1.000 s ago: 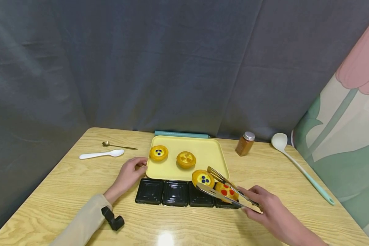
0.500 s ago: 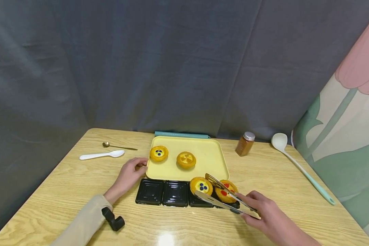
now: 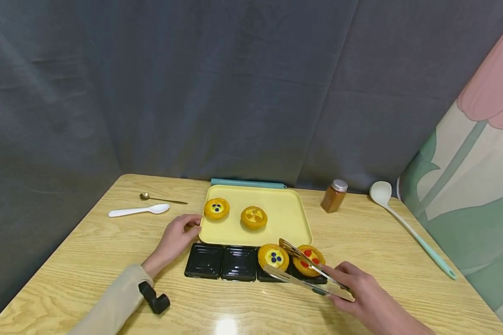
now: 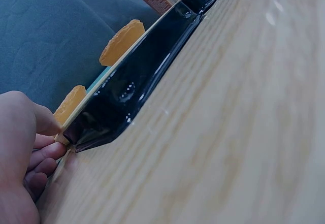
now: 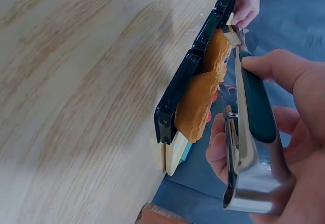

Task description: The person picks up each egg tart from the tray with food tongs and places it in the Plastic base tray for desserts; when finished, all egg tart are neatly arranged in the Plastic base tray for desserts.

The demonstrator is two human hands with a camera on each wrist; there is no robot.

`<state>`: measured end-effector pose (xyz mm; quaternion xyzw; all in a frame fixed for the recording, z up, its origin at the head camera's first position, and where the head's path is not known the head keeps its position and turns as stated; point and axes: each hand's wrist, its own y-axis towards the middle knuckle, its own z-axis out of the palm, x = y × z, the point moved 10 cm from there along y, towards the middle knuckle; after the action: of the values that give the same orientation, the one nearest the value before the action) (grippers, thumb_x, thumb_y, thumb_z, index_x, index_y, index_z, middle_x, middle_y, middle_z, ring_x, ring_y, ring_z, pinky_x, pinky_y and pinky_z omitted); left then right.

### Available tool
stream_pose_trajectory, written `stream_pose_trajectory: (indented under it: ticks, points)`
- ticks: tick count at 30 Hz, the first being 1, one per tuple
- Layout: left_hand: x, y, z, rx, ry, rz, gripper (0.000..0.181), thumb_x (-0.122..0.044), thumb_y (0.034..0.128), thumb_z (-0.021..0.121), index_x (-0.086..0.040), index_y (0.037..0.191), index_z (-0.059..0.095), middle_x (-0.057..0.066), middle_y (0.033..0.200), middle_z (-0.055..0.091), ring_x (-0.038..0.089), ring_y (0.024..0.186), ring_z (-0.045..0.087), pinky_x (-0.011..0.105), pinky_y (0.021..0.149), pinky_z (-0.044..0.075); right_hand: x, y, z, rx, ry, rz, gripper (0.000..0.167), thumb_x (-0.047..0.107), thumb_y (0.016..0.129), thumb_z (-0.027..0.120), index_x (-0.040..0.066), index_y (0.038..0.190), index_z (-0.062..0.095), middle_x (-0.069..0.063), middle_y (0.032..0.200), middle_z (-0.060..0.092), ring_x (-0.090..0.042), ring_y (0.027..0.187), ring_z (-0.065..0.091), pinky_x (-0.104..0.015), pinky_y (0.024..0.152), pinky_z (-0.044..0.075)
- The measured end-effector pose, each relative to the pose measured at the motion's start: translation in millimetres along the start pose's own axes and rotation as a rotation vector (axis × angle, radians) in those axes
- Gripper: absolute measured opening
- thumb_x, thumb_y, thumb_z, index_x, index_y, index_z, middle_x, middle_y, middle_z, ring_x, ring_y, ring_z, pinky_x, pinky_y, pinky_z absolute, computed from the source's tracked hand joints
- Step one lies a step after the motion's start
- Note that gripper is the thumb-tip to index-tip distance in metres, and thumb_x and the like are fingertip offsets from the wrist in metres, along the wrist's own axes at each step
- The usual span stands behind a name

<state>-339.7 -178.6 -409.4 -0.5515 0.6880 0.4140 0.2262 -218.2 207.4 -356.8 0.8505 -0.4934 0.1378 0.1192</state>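
My right hand [image 3: 360, 291] grips metal tongs [image 5: 254, 148] with dark green handle pads. The tong arms lie around a blueberry tart [image 3: 273, 257], which rests in the black compartment tray [image 3: 204, 260], third compartment from the left. Whether both tips touch its crust I cannot tell. A tart with red fruit [image 3: 309, 261] sits in the rightmost compartment, partly behind one tong arm. My left hand [image 3: 178, 237] pinches the left edge of the yellow tray [image 3: 282, 204] between thumb and fingers. On that tray stand another blueberry tart [image 3: 216, 209] and a tart with yellow wedges [image 3: 253, 217].
A white spoon [image 3: 138, 211] and a thin metal spoon [image 3: 163, 200] lie at the left. A teal bar [image 3: 248, 183] lies behind the yellow tray. To the right are a spice jar [image 3: 334, 196] and a long ladle [image 3: 411, 228]. A dark curtain [image 3: 218, 93] hangs behind.
The right hand and tongs have moved down and slightly left, lowering the blueberry tart into the third compartment. The tong tips look slightly farther apart from the tart. The left hand has stayed put.
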Motion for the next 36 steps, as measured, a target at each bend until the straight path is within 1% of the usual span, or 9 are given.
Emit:
stream_pose_trajectory:
  ticks: [3,8,13,18,24,29,32,36]
  points:
    - [0.9,0.0,0.3,0.003,0.004,-0.007,0.034,-0.008,0.0926,0.067,0.003,0.125,0.067,0.009,0.107,0.066,0.026,0.1,0.057,0.044,0.09,0.045,2.5,-0.7,-1.2,-0.023,-0.003,-0.027,0.054,0.025,0.086,0.08,0.008,0.136,0.065,0.002,0.1,0.057,-0.008,0.081,0.052,-0.026,0.065,0.047]
    - [1.7,0.1,0.9,0.008,0.003,-0.012,0.034,-0.008,0.0928,0.067,0.003,0.126,0.067,0.009,0.108,0.066,0.026,0.1,0.057,0.044,0.09,0.045,2.0,-1.8,-3.3,-0.055,-0.004,-0.002,0.056,0.03,0.082,0.083,0.01,0.132,0.067,0.002,0.099,0.059,-0.008,0.081,0.054,-0.026,0.066,0.049]
    - [1.7,0.3,0.7,0.007,0.002,-0.007,0.034,-0.007,0.0928,0.067,0.003,0.125,0.067,0.009,0.108,0.066,0.026,0.101,0.057,0.044,0.09,0.045,2.2,-2.4,-7.4,-0.094,-0.024,0.014,0.057,0.031,0.08,0.084,0.013,0.131,0.068,0.003,0.098,0.059,-0.009,0.08,0.054,-0.027,0.065,0.048]
    - [1.1,0.6,-0.1,0.002,0.004,-0.002,0.034,-0.007,0.0927,0.067,0.003,0.125,0.067,0.009,0.107,0.066,0.026,0.101,0.057,0.044,0.09,0.045,3.8,-1.6,-9.8,-0.106,-0.045,0.026,0.056,0.034,0.08,0.083,0.015,0.131,0.067,0.005,0.098,0.059,-0.007,0.08,0.054,-0.027,0.065,0.048]
    - [0.3,1.0,-0.1,-0.001,0.011,0.006,0.034,-0.007,0.0925,0.067,0.003,0.125,0.067,0.008,0.107,0.066,0.026,0.1,0.057,0.044,0.089,0.045,5.8,1.3,-12.1,-0.1,-0.013,0.06,0.055,0.036,0.084,0.082,0.016,0.132,0.067,0.007,0.096,0.057,-0.007,0.078,0.05,-0.024,0.064,0.045]
    - [1.2,0.8,0.3,0.001,0.006,0.003,0.034,-0.007,0.0926,0.066,0.003,0.125,0.067,0.008,0.107,0.066,0.026,0.1,0.057,0.044,0.09,0.045,7.6,5.2,-17.4,-0.133,-0.003,0.073,0.053,0.033,0.084,0.081,0.018,0.132,0.067,0.008,0.095,0.057,-0.005,0.078,0.051,-0.025,0.064,0.045]
    - [2.4,0.6,1.0,0.005,0.002,-0.003,0.034,-0.006,0.0929,0.066,0.002,0.126,0.067,0.008,0.108,0.066,0.026,0.1,0.057,0.044,0.09,0.045,10.3,7.8,-21.3,-0.169,0.002,0.051,0.052,0.03,0.085,0.081,0.017,0.133,0.067,0.008,0.095,0.058,-0.004,0.079,0.051,-0.025,0.065,0.045]
    - [3.8,0.5,1.1,0.003,0.001,-0.01,0.034,-0.006,0.093,0.067,0.002,0.126,0.067,0.008,0.108,0.066,0.025,0.1,0.057,0.044,0.09,0.045,14.9,12.9,-25.3,-0.221,0.033,-0.02,0.052,0.026,0.086,0.081,0.017,0.135,0.066,0.008,0.093,0.057,-0.003,0.073,0.047,-0.023,0.059,0.041]
